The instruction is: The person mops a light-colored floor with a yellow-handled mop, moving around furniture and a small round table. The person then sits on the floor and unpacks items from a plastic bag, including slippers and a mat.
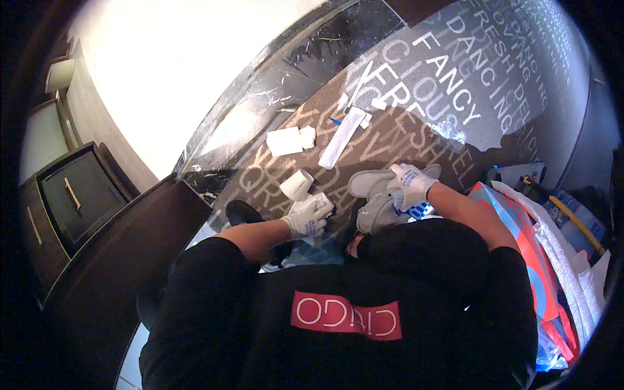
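Observation:
My left hand (309, 220), in a white glove, closes on a small white paper-like item (325, 200) low over the carpet. Against that item lies a white paper cup (297, 185), tipped on its side. My right hand (412, 184), also gloved, grips a bunch of pale grey slippers (369, 184); their soles and straps overlap, so I cannot tell how many. Below this hand, a blue-and-white checked piece (420, 210) is partly hidden. Farther out on the carpet lie a long white packet (341, 139), a white card-like piece (284, 142) and a crumpled white tissue (307, 137).
Patterned carpet (468, 141) with printed words spreads ahead, bordered by a dark marble strip (287, 68). A thin white stick (360, 85) and small scraps lie beyond the packet. At right stands a red-and-blue bag (529, 253) beside white cloths (560, 258). Dark wooden furniture (131, 234) is at left.

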`<state>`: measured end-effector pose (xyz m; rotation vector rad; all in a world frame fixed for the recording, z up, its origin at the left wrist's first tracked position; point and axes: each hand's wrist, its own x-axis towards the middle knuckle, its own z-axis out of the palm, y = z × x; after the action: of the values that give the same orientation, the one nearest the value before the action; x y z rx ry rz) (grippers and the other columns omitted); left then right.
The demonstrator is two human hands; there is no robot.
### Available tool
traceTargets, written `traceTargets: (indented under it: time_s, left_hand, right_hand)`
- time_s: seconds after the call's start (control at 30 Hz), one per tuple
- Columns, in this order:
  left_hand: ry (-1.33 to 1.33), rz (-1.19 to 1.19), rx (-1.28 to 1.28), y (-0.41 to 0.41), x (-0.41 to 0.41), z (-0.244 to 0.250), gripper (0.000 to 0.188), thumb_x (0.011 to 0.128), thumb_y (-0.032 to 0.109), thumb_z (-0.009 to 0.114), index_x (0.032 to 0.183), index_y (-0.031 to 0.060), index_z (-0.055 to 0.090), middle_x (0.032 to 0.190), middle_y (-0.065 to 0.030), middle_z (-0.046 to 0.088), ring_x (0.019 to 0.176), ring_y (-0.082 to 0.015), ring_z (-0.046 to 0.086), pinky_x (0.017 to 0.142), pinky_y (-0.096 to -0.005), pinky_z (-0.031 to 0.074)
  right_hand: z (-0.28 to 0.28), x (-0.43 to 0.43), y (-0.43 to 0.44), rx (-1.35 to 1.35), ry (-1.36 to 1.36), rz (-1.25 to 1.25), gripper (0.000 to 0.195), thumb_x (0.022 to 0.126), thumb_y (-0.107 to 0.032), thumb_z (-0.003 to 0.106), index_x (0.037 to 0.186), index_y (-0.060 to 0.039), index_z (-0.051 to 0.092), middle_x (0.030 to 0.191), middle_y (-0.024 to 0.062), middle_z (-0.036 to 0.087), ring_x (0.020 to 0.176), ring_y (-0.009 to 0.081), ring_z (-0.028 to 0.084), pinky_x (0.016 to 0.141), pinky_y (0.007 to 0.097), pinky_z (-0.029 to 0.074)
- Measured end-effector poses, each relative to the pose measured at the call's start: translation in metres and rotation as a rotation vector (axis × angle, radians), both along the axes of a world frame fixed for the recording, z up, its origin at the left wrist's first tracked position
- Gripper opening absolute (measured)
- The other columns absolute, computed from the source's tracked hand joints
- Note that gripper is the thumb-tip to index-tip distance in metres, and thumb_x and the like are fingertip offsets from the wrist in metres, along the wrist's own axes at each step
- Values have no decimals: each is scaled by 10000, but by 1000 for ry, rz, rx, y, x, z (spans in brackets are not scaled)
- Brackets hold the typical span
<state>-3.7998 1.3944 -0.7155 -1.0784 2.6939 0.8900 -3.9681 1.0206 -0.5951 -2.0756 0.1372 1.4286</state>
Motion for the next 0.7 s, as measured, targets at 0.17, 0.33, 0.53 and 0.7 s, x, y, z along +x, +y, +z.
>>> traceTargets:
  time_s: [0.17, 0.33, 0.53, 0.7]
  left_hand:
    - [62, 416, -104, -61, 19, 66, 485, 906, 469, 642, 1277, 159, 685, 1372, -43, 579, 1277, -326, 516, 996, -564, 436]
    - [-241, 578, -156, -99, 24, 82, 450, 870, 399, 709, 1255, 168, 729, 1544, -91, 411, 1302, -404, 467, 1009, -559, 427]
    - [40, 808, 284, -151, 13, 108, 303, 904, 315, 664, 1148, 151, 739, 1433, -145, 515, 1332, -454, 446, 1030, -627, 443]
    - [-5, 1217, -115, -253, 42, 113, 723, 903, 411, 656, 1556, 203, 425, 1612, -239, 336, 1432, -441, 392, 1125, -626, 379]
  right_hand:
    - [23, 18, -57, 101, -363, -606, 895, 599, -383, 940, 1376, -76, 619, 1327, 162, 630, 1262, 311, 572, 1021, 452, 500]
    - [45, -18, -124, -494, -172, -839, 582, 680, -313, 918, 1184, -82, 743, 1146, 112, 736, 1066, 279, 674, 929, 407, 545]
    - [-24, -74, -134, -348, -158, -1173, 530, 717, -290, 901, 1172, -68, 742, 1107, 104, 745, 1041, 264, 685, 913, 400, 552]
    - [-56, -85, -124, 144, -204, -1711, 487, 749, -271, 886, 1162, -56, 740, 1075, 98, 752, 1019, 251, 694, 900, 395, 559]
